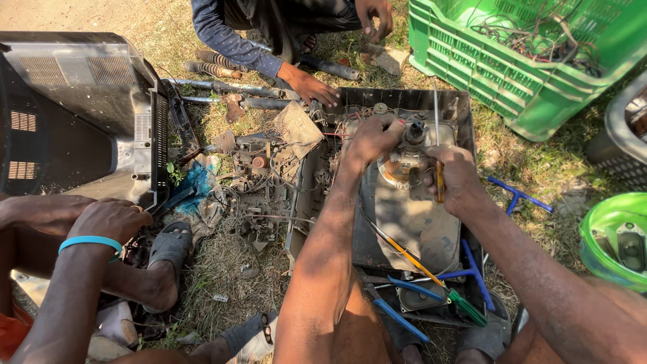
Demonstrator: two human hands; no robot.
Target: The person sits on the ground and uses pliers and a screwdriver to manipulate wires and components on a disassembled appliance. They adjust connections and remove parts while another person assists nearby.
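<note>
My left hand (374, 138) is curled over the neck of the picture tube (411, 202), the fingers closed on the small parts at the yoke (412, 131); what exactly they pinch is hidden under my knuckles. My right hand (455, 178) is wrapped tight round the orange handle of a screwdriver (438, 145). Its long axis runs almost straight away from me, the thin metal shaft pointing up past my fingers toward the far rim of the black casing (404, 98), just beside the yoke.

The tube lies face down in that casing, its neck standing up between my two hands. Just beyond my left fingers, another person's hand (313, 87) rests on the casing's far corner, so that side is crowded. To the left of my left wrist sits a torn-out circuit board (259, 182) with loose wires, close against the casing wall. Nearer to me than my right fingers, blue-handled pliers (404, 303) and a green-handled screwdriver (465, 307) lie across the tube's wide back. Out past my right hand the grass (532, 168) is more open, up to a green crate (512, 74).
</note>
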